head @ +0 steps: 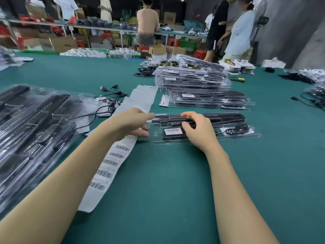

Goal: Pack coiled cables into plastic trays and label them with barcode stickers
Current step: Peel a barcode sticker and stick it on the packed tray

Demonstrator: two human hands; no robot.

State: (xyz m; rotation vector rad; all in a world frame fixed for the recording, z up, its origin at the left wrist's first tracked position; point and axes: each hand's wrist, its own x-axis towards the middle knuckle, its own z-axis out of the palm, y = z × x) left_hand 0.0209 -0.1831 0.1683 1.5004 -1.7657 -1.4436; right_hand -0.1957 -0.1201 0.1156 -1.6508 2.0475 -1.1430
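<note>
A clear plastic tray lies flat on the green table, holding long black parts and a coiled black cable. A white barcode sticker sits on its black middle piece. My left hand grips the tray's left end, its fingers curled round the edge. My right hand rests on top of the tray just right of the sticker, with bent fingers on the black parts. A long white strip of barcode stickers runs under my left wrist.
Stacks of packed trays stand behind the one I hold. More trays lie at the left, with loose black cables beside them. The table is green. Several people stand at a far bench.
</note>
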